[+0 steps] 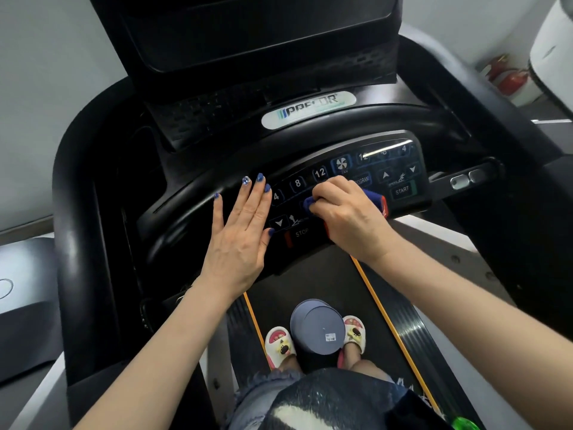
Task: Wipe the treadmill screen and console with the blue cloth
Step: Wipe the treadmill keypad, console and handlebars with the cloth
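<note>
The right hand point(347, 209) grips the bunched blue cloth point(373, 198) at frame centre on the button panel point(400, 169), whose long axis climbs toward the upper right, while the left hand point(245, 231) lies flat, fingers straight, beside it; the screen point(257, 29) sits above both.

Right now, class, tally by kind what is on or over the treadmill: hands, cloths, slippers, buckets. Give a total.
Hands: 2, left hand and right hand
Blue cloth: 1
Slippers: 2, and
Grey bucket: 1
Total: 6
</note>
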Available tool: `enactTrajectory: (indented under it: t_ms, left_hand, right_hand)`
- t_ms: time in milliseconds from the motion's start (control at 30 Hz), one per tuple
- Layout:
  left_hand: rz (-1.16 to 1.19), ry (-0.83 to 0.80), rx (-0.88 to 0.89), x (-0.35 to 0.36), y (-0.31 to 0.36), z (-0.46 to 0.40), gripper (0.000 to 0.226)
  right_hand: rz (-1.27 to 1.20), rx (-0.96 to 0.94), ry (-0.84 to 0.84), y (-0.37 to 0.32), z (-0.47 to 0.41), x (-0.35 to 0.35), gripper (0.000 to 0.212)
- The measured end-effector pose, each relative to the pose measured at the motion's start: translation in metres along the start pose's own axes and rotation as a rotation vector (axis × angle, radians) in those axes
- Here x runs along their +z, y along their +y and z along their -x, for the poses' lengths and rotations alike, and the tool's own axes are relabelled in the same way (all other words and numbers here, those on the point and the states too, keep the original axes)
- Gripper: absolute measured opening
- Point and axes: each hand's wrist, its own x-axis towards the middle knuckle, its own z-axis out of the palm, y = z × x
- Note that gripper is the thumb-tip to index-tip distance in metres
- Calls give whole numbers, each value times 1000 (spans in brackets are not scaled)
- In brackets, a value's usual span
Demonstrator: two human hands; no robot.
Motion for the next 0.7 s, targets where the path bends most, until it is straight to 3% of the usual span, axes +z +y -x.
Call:
enactTrajectory:
  t_ms: [200,700]
  left_hand:
    - [-15,-3,-4,2,0,0,63]
    - [-28,-15,-9,0,1,1,63]
  right_hand:
    - [63,201,136,-28,18,15,16]
    - [27,252,214,-45,55,20,13]
